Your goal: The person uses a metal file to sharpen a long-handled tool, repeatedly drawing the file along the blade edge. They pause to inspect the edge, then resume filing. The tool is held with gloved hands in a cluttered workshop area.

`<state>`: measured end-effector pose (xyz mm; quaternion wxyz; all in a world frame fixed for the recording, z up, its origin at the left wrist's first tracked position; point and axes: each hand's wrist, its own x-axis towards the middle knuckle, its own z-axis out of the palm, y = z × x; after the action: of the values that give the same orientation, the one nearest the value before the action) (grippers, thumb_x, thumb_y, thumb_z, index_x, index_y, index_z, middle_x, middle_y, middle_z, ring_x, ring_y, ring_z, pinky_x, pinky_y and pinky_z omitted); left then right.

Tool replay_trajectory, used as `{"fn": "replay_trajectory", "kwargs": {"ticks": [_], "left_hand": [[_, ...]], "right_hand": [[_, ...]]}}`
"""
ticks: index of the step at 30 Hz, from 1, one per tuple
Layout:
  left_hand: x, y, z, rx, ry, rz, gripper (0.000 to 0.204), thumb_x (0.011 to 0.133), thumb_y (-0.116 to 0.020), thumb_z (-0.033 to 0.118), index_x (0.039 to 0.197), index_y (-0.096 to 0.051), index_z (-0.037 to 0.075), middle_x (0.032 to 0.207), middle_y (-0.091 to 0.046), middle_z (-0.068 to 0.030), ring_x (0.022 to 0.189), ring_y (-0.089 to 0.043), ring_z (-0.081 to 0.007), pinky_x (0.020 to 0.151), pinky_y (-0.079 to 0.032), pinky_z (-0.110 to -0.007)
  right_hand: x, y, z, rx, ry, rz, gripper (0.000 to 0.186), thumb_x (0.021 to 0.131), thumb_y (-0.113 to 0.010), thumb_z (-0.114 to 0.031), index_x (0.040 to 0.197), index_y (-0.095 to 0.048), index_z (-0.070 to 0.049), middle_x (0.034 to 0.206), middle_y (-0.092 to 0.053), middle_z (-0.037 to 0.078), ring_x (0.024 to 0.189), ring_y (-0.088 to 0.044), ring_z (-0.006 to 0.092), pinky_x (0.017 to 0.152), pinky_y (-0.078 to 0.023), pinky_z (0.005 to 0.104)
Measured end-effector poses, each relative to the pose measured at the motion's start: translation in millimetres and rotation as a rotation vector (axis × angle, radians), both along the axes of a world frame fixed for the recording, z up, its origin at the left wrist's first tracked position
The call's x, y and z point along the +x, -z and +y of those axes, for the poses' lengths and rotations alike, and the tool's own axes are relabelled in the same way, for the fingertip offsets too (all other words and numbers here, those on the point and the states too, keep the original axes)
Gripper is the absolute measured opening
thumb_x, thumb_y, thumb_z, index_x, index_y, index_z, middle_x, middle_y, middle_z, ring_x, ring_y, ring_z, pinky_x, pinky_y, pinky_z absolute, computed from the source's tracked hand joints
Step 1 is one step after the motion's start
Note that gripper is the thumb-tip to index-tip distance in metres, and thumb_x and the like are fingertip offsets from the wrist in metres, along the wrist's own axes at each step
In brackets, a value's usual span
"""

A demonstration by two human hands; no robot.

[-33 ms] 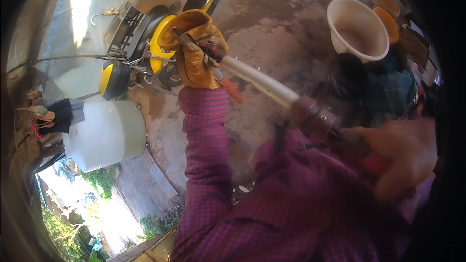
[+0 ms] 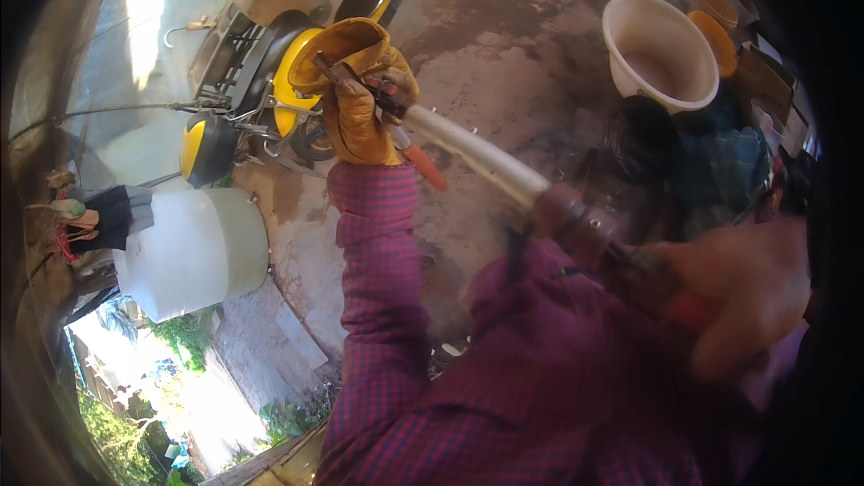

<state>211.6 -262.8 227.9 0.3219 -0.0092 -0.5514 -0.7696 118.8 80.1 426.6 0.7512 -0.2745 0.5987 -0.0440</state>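
A yellow leather work glove covers my left hand (image 2: 362, 108), raised in the upper middle. Its fingers wrap round the far end of a long tool with a silver tube (image 2: 477, 155) and dark red fittings; the tool's exact kind is unclear. An orange handle (image 2: 425, 168) juts out below the glove, and what it belongs to is mostly hidden. At the right, my bare right hand (image 2: 742, 292) is closed round the tool's dark red rear end, blurred by motion. The tool slants down from glove to right hand, across my checked sleeve.
Beyond the glove stands a yellow and black motorbike (image 2: 292, 72). A white plastic tank (image 2: 193, 247) is at the left, with dark cloth (image 2: 112, 216) beside it. A large cream tub (image 2: 661, 54) and orange containers (image 2: 713, 40) crowd the upper right. The floor (image 2: 504, 63) is stained.
The whole view has shifted very slightly, with the surroundings a few pixels further left. Both hands keep their hold on the tool.
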Motion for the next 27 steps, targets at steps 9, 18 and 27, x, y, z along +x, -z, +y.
{"fn": "replay_trajectory", "kwargs": {"ticks": [9, 18, 27], "left_hand": [[7, 41, -18, -0.207, -0.159, -0.085, 0.081, 0.097, -0.057, 0.072, 0.127, -0.066, -0.002, 0.1, -0.071, -0.0134, 0.068, -0.066, -0.0195, 0.052, -0.05, -0.025], [7, 48, -15, -0.158, -0.245, -0.067, 0.085, 0.097, -0.054, 0.074, 0.123, -0.068, -0.005, 0.089, -0.071, -0.015, 0.062, -0.062, -0.0168, 0.052, -0.048, -0.024], [6, 49, -14, -0.222, -0.182, -0.086, 0.08, 0.1, -0.053, 0.07, 0.122, -0.068, -0.005, 0.089, -0.071, -0.0157, 0.059, -0.059, -0.0156, 0.052, -0.044, -0.025]], "right_hand": [[4, 7, -19, -0.003, -0.142, 0.098, 0.097, 0.081, -0.074, -0.024, 0.159, -0.02, -0.001, 0.095, -0.073, 0.021, 0.087, -0.074, 0.0352, 0.077, -0.06, 0.0424], [16, 25, -10, -0.114, 0.046, 0.122, 0.088, 0.082, -0.069, -0.018, 0.155, -0.026, 0.007, 0.097, -0.07, 0.028, 0.096, -0.073, 0.0413, 0.083, -0.059, 0.0438], [27, 38, -5, -0.028, 0.083, 0.155, 0.091, 0.082, -0.067, -0.017, 0.158, -0.022, 0.006, 0.097, -0.071, 0.029, 0.095, -0.073, 0.0431, 0.085, -0.058, 0.0453]]}}
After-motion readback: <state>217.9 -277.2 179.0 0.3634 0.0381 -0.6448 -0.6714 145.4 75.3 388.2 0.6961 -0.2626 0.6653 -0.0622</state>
